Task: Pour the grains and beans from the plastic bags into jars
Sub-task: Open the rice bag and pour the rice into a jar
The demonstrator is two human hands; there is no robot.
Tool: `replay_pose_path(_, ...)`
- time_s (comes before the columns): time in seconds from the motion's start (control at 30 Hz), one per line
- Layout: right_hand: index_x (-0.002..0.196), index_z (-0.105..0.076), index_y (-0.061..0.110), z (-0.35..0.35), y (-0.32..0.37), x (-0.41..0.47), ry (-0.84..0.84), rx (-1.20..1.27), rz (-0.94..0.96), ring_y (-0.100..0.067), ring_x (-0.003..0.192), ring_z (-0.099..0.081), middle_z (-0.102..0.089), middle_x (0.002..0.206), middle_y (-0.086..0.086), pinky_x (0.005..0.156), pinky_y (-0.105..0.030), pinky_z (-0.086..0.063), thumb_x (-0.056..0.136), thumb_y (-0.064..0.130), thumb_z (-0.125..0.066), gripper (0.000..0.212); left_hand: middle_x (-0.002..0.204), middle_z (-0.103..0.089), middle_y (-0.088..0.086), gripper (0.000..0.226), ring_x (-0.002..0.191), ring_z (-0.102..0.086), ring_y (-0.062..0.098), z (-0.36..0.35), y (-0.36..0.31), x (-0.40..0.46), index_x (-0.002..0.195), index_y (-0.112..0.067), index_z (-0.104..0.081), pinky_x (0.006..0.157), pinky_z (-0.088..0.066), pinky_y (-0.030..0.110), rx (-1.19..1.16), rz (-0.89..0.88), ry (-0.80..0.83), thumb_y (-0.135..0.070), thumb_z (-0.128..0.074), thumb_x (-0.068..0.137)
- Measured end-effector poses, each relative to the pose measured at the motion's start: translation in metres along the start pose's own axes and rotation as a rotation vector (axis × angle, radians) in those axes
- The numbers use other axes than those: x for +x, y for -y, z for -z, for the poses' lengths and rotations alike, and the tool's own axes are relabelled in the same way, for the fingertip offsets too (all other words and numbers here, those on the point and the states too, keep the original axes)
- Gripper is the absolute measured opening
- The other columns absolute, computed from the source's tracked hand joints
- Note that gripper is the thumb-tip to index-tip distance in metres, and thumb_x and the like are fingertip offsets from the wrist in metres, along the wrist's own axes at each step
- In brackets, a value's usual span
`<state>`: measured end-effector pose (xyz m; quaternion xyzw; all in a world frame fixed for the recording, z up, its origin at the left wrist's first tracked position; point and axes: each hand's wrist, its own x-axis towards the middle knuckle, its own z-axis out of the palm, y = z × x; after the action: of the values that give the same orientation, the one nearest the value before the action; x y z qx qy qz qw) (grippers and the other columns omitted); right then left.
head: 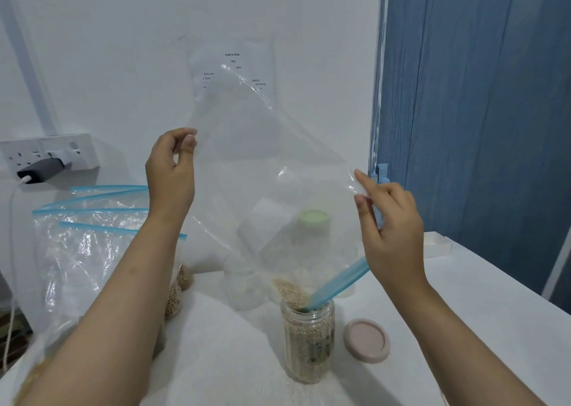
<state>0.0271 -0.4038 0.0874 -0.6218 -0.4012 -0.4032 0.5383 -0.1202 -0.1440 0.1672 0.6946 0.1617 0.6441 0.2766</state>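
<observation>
A large clear zip bag point(262, 158) hangs upside down, its blue zip mouth point(336, 285) dipped into an open glass jar point(309, 340). Pale grains point(292, 291) gather in the bag's low corner at the jar's rim, and the jar is nearly full of them. My left hand point(171, 170) pinches the bag's upper left edge. My right hand point(392, 226) pinches its right edge, a little above the jar. The jar's pinkish lid point(366, 340) lies flat on the table to its right.
Several more clear blue-zip bags point(86, 251), some holding beans point(174, 297), lean at the left. An empty clear jar point(244, 288) and a green-lidded jar point(313, 229) stand behind the bag. A wall socket with charger point(46, 158) is left; a white tray point(437, 245) right.
</observation>
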Motion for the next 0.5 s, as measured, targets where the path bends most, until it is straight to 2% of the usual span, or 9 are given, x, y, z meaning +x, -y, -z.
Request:
replay_pose_path(0.03, 0.135, -0.06, 0.016, 0.0, -0.001, 0.001, 0.0, 0.004, 0.0, -0.013, 0.089, -0.047, -0.051, 0.093, 0.007, 0.078, -0.037, -0.046, 0.1, 0.019, -0.054, 0.036, 0.112, -0.066, 0.001, 0.021, 0.093, -0.055, -0.011, 0.001, 0.0, 0.0, 0.115, -0.015, -0.066, 0.09, -0.043, 0.009, 0.008, -0.007, -0.004, -0.023, -0.05, 0.102)
replay_pose_path(0.1, 0.134, -0.061, 0.017, 0.0, -0.002, 0.0, -0.002, 0.017, -0.005, -0.013, 0.089, -0.048, -0.052, 0.093, 0.008, 0.077, -0.036, -0.046, 0.1, 0.018, -0.054, 0.035, 0.114, -0.065, -0.006, 0.022, 0.096, -0.055, -0.011, 0.001, 0.002, 0.0, 0.114, -0.02, -0.065, 0.105, -0.043, 0.029, 0.05, -0.022, -0.026, -0.03, -0.05, 0.102)
replay_pose_path(0.13, 0.134, -0.062, 0.017, 0.001, -0.002, -0.001, 0.002, 0.024, -0.004, -0.012, 0.089, -0.047, -0.053, 0.093, 0.007, 0.077, -0.035, -0.046, 0.1, 0.018, -0.054, 0.034, 0.116, -0.064, -0.009, 0.024, 0.102, -0.054, -0.008, 0.001, 0.004, -0.003, 0.116, -0.023, -0.065, 0.111, -0.038, 0.039, 0.091, -0.028, -0.047, -0.034, -0.05, 0.101)
replay_pose_path(0.17, 0.133, -0.062, 0.018, 0.001, -0.002, -0.003, 0.005, 0.03, 0.003, -0.011, 0.089, -0.047, -0.053, 0.093, 0.007, 0.077, -0.034, -0.045, 0.1, 0.017, -0.054, 0.034, 0.121, -0.061, -0.009, 0.026, 0.111, -0.053, -0.001, -0.001, 0.006, -0.007, 0.119, -0.024, -0.063, 0.114, -0.031, 0.042, 0.147, -0.02, -0.076, -0.038, -0.05, 0.101)
replay_pose_path(0.23, 0.133, -0.062, 0.018, 0.001, -0.001, -0.005, 0.003, 0.041, 0.018, -0.011, 0.089, -0.046, -0.053, 0.093, 0.007, 0.077, -0.032, -0.044, 0.1, 0.016, -0.055, 0.034, 0.137, -0.052, 0.0, 0.037, 0.129, -0.044, 0.017, -0.006, 0.013, -0.019, 0.132, -0.023, -0.057, 0.113, -0.022, 0.041, 0.247, 0.061, -0.151, -0.041, -0.051, 0.1)
replay_pose_path(0.3, 0.133, -0.061, 0.019, 0.002, 0.0, -0.008, -0.002, 0.047, 0.027, -0.012, 0.088, -0.046, -0.053, 0.092, 0.006, 0.075, -0.034, -0.045, 0.1, 0.016, -0.055, 0.034, 0.15, -0.036, 0.008, 0.051, 0.139, -0.033, 0.026, -0.013, 0.021, -0.037, 0.144, -0.022, -0.045, 0.114, -0.02, 0.043, 0.249, 0.21, -0.199, -0.043, -0.054, 0.098)
replay_pose_path(0.4, 0.134, -0.06, 0.02, 0.003, 0.0, -0.008, 0.004, 0.051, 0.067, -0.011, 0.088, -0.046, -0.054, 0.092, 0.005, 0.073, -0.037, -0.047, 0.1, 0.015, -0.056, 0.035, 0.159, -0.015, 0.011, 0.076, 0.143, -0.028, 0.029, -0.024, 0.031, -0.064, 0.155, -0.027, -0.019, 0.116, -0.023, 0.042, 0.066, 0.437, -0.208, -0.05, -0.058, 0.094)
replay_pose_path(0.5, 0.135, -0.055, 0.024, 0.004, 0.001, -0.008, 0.008, 0.053, 0.094, -0.008, 0.089, -0.044, -0.053, 0.093, 0.006, 0.072, -0.04, -0.048, 0.099, 0.014, -0.056, 0.037, 0.162, -0.011, 0.008, 0.088, 0.144, -0.032, 0.023, -0.032, 0.037, -0.078, 0.155, -0.038, -0.001, 0.118, -0.024, 0.04, -0.186, 0.61, -0.178, -0.055, -0.059, 0.092)
